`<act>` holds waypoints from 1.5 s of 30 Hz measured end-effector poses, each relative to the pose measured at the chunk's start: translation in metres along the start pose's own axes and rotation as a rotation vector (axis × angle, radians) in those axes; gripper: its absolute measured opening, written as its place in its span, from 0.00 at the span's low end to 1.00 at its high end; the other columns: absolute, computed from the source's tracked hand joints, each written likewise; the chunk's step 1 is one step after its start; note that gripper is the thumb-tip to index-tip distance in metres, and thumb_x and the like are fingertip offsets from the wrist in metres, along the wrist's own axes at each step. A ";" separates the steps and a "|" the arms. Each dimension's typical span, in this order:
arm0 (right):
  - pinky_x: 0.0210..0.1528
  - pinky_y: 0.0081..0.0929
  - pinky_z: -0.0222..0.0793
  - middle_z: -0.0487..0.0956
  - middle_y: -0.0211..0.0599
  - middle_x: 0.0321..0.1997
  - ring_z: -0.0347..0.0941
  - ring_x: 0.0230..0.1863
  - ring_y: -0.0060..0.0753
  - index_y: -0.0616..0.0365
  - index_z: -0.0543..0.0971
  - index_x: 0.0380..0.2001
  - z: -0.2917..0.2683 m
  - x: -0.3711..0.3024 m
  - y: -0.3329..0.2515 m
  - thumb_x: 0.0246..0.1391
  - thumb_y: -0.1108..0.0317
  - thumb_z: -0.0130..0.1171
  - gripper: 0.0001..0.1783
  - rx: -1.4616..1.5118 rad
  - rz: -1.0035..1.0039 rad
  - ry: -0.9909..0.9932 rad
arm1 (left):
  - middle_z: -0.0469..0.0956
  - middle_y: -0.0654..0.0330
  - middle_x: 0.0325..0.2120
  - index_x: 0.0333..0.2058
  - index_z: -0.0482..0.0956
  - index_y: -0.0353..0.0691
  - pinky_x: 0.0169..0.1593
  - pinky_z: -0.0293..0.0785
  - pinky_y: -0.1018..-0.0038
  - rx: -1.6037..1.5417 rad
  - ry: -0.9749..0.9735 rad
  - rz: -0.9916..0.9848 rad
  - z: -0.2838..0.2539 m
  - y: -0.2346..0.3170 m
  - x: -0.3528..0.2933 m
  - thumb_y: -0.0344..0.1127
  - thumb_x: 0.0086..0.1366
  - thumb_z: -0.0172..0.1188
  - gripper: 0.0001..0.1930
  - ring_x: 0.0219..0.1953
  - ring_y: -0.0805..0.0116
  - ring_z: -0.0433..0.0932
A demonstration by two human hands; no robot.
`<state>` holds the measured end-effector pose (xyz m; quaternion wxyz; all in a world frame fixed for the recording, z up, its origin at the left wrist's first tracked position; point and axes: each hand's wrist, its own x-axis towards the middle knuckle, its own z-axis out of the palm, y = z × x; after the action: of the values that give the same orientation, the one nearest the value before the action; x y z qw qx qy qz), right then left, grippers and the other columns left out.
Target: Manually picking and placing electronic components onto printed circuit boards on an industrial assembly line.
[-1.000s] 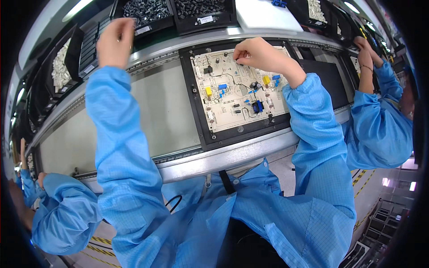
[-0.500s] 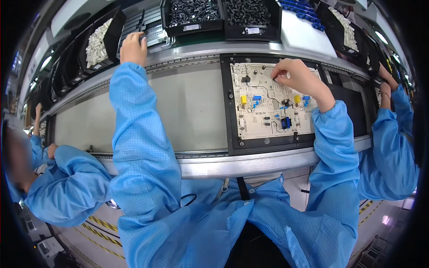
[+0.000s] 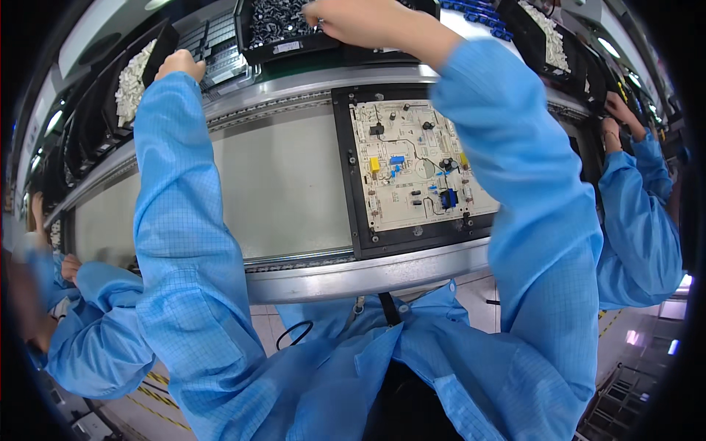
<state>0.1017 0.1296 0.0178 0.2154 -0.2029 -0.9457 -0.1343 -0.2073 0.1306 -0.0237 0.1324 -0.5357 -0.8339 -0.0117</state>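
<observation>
My right hand (image 3: 360, 22) reaches over a black bin (image 3: 287, 50) of small black components (image 3: 276, 20). Its fingertips are drawn together above the parts, and whatever lies between them is too small to make out. At the upper left, my left hand (image 3: 181, 66) is curled beside a rack of grey and black strips (image 3: 220, 59); its fingers are closed and their contents hidden. Below, a cream circuit board (image 3: 397, 195) lies in a black frame (image 3: 351, 198). It carries yellow, blue and black components, and my right sleeve covers its right side.
A bin of white parts (image 3: 134, 81) stands left of my left hand, another white-part bin (image 3: 548, 37) at the upper right. Blue parts (image 3: 478, 16) lie near it. A metal rail (image 3: 368, 270) edges the conveyor. Co-workers' arms (image 3: 636, 213) show on both sides.
My right hand has left the circuit board and moved up and left to the bin of black components. My left hand has curled its fingers. The whole view has shifted slightly.
</observation>
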 end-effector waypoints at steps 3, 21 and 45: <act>0.35 0.40 0.72 0.78 0.49 0.27 0.76 0.32 0.49 0.60 0.79 0.24 0.057 0.048 0.006 0.44 0.71 0.53 0.06 -0.194 -0.035 -0.068 | 0.76 0.51 0.45 0.42 0.78 0.41 0.50 0.72 0.62 0.038 -0.005 0.024 0.002 0.004 -0.010 0.44 0.59 0.57 0.17 0.48 0.53 0.75; 0.37 0.38 0.73 0.77 0.53 0.28 0.76 0.33 0.51 0.63 0.78 0.19 0.096 0.052 0.021 0.40 0.73 0.56 0.05 -0.249 -0.001 0.000 | 0.79 0.46 0.34 0.38 0.79 0.36 0.43 0.73 0.63 -0.432 0.362 0.362 -0.007 -0.021 -0.043 0.39 0.61 0.56 0.13 0.38 0.51 0.78; 0.34 0.29 0.68 0.75 0.37 0.28 0.72 0.30 0.38 0.59 0.77 0.31 -0.009 -0.228 -0.171 0.41 0.74 0.65 0.11 0.437 0.440 -0.160 | 0.77 0.60 0.31 0.39 0.78 0.39 0.39 0.73 0.75 -1.202 -0.142 0.581 0.068 0.078 -0.230 0.34 0.61 0.58 0.09 0.32 0.71 0.76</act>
<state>0.2179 -0.0986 -0.1082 0.2029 -0.3615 -0.8995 0.1384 -0.0619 -0.0299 -0.1523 -0.2465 -0.7185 -0.5108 -0.4027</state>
